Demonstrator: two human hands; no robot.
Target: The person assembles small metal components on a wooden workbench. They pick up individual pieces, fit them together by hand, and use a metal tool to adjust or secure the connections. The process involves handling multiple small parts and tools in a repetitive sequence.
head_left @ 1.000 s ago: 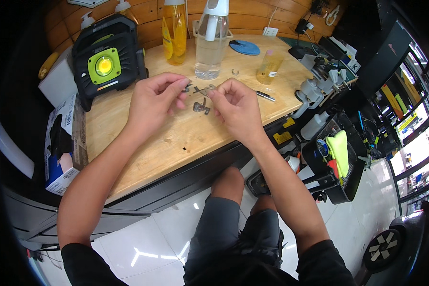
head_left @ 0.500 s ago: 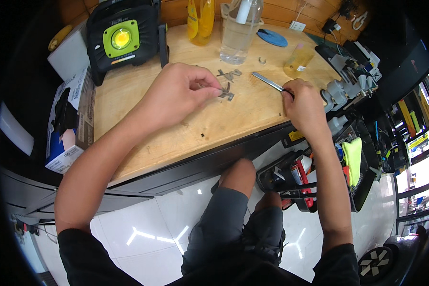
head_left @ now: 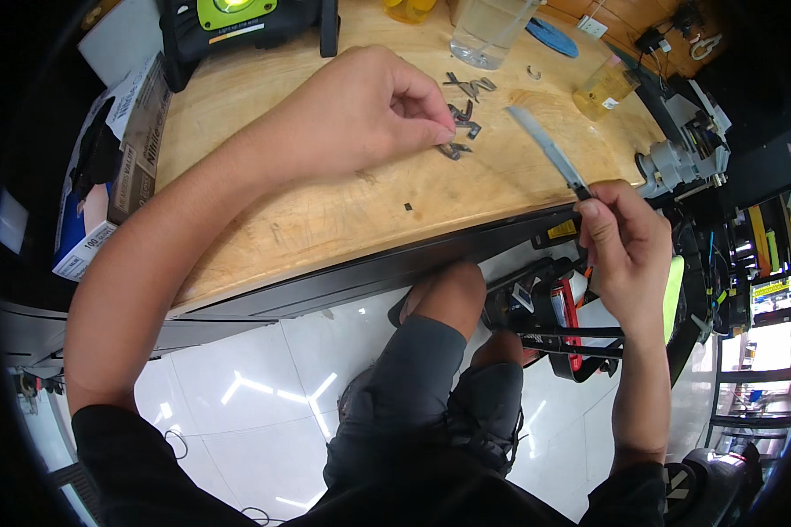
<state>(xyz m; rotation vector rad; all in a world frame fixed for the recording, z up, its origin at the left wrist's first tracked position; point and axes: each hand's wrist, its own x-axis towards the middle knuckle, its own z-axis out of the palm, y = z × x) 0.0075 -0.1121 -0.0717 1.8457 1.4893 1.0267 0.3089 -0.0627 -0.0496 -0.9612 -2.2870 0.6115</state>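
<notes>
My left hand (head_left: 391, 114) reaches over the wooden bench top, thumb and fingers pinched together. At its fingertips is a small dark grey piece (head_left: 453, 151), partly covered by them. Just beyond lie more small dark, bent pieces (head_left: 466, 123), and a little farther off a grey group shaped like letters (head_left: 471, 85). My right hand (head_left: 624, 250) is closed round the dark handle of a slim knife (head_left: 549, 151). The knife's long silver blade points away and to the left, toward the pieces, without touching them.
A work light (head_left: 237, 18) and a glove box (head_left: 119, 167) stand at the left. Clear and yellow bottles (head_left: 492, 39) are at the back, a yellowish container (head_left: 605, 88) at the right. A small black bit (head_left: 408, 207) lies near the bench's front edge. Below right is a tool cart (head_left: 580, 325).
The view has shifted, moving the bench up and right. My right hand has drawn the knife back toward me. My left hand has come slightly nearer, the dark piece at its fingertips.
</notes>
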